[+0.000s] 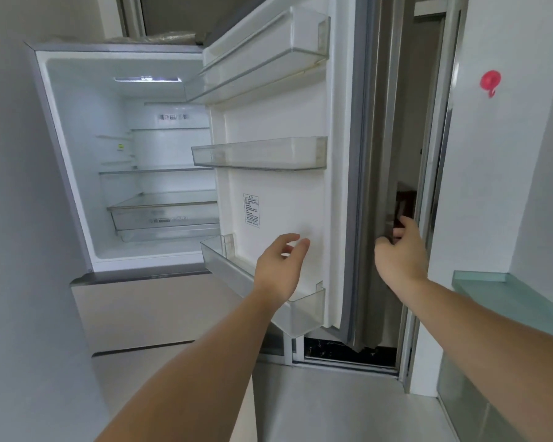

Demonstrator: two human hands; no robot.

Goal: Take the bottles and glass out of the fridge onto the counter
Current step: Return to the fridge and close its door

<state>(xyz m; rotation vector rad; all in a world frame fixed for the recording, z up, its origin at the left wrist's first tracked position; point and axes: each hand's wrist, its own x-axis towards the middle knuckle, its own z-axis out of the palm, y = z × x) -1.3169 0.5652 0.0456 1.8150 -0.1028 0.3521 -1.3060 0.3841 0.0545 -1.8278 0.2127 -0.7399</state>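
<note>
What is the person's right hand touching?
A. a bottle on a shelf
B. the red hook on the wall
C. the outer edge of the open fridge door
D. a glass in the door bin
C: the right hand has its fingers curled around the outer edge of the open fridge door, while the left hand hangs open, holding nothing, in front of the door's inner side. No bottle or glass shows in the fridge.

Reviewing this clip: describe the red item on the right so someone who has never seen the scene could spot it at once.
Start at the open fridge door and look right, past its edge, to the pale wall panel. High on that panel sits a small red hook. It is the only bright red thing in view.
</note>
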